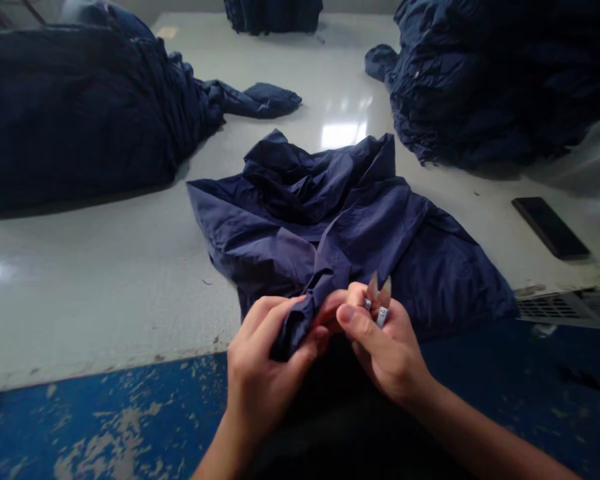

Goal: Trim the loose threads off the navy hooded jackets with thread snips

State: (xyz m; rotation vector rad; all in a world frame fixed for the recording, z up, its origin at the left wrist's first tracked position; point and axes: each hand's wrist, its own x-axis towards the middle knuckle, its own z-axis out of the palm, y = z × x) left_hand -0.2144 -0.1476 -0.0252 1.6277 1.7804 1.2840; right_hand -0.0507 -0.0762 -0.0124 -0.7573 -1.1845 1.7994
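Note:
A crumpled navy garment (340, 227) lies spread on the white table (105, 280) in front of me. My left hand (265, 373) pinches a bunched fold of its near edge close to the table's front. Touching that hand, my right hand (385, 347) grips small metal thread snips (379, 297). Their two blades point up and stand slightly apart above the fabric.
Big piles of the same navy fabric sit at the far left (75, 113), far right (500, 80) and back centre (273, 15). A black phone (550, 227) lies at the right. The table's front edge is chipped blue paint (105, 420). A metal grille (555, 305) adjoins the right corner.

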